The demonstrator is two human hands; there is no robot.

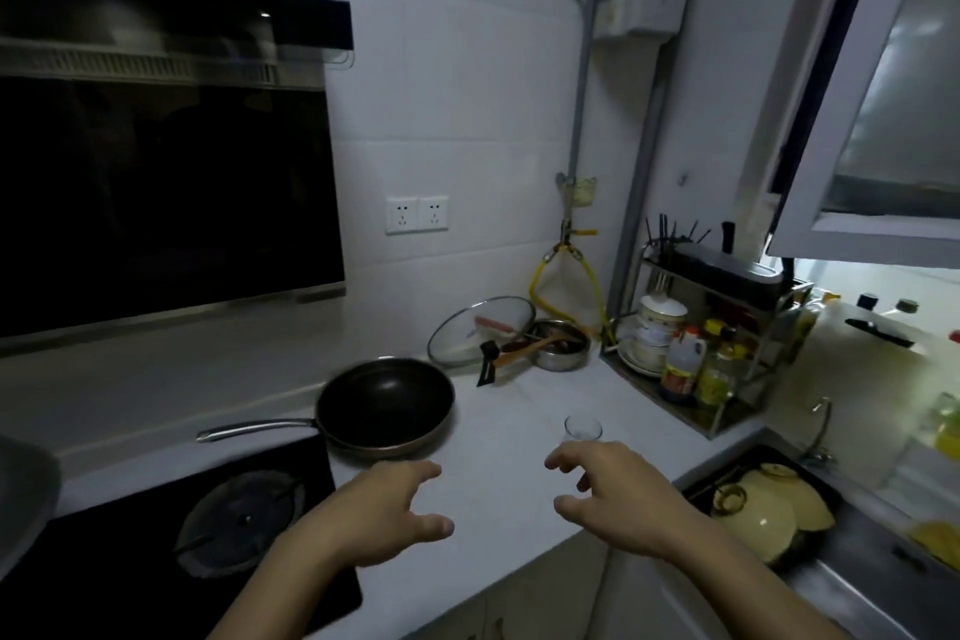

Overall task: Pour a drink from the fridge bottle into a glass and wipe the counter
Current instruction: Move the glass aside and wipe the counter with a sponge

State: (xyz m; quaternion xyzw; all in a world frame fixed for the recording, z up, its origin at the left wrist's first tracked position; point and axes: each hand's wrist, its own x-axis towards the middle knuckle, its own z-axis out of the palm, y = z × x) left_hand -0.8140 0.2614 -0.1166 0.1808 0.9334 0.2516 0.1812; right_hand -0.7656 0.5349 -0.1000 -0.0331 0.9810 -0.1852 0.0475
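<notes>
Left hand [387, 509]: nearest the viewer, over the white counter [498, 411]; fingers spread and loosely curved, holding nothing.

Right hand [613, 489]: level with the left, likewise empty, fingers hooked downward and apart.

Glass [583, 429]: small, clear, upright, apparently empty; stands on the counter just beyond the right hand's fingertips, its base hidden behind them. Contact cannot be told. Lies straight ahead of the right hand, which is much the nearer; long axis vertical, so a sideways wrap of the fingers would likely suit.

Fridge bottle: not in view. Pouring judged not yet begun; no wiping cloth seen either.

Frying pan [384, 403]: dark, empty, left of the glass, well apart from it; handle points left above the black cooktop [171, 530].

Sink [810, 572]: right of the counter, holding yellowish bowls.

Farther back: glass lid [480, 330] leaning at the wall, steel bowl [560, 351] with utensils, corner rack [727, 343] of condiment bottles.

Room: dim, white-tiled kitchen; range hood [156, 172] upper left, double socket [416, 214] on the wall.
</notes>
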